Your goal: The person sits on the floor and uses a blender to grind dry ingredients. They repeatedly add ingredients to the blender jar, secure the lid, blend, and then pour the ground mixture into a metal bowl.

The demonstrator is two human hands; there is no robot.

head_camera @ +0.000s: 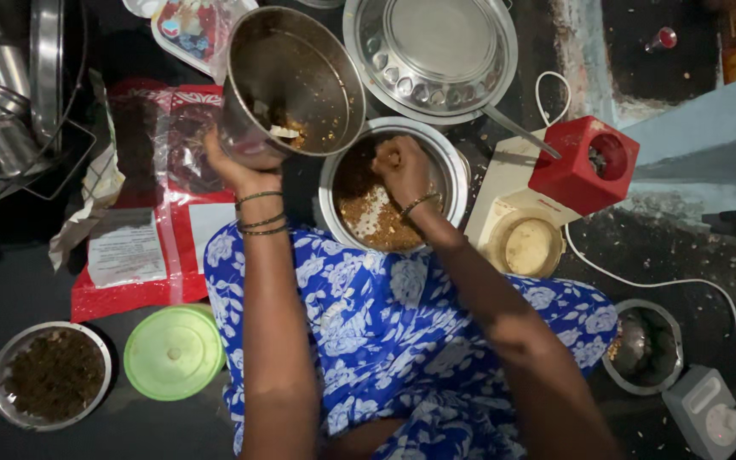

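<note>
- A flat red plastic packet [142,200] lies on the floor to the left, with a white paper label on its lower part.
- A second clear packet [191,30] with red and blue on it lies near the top edge, behind the jar.
- The left hand [230,162] holds a big steel jar [293,83] tipped on its side, fingers wrapped around its bottom. A few brown and white bits stick inside.
- The right hand [400,166] is in a steel bowl [392,186] just below the jar, fingers pressed together on the brown and white powder there.
- A small bowl [51,375] of dark crumbs sits at the lower left, next to a green lid [174,351].
- A steel plate [430,53] lies above the bowl.
- A red and white grinder [555,192] stands on the right, with its white cord going to a plug box [709,415].
- The floor [10,281] is dark.
</note>
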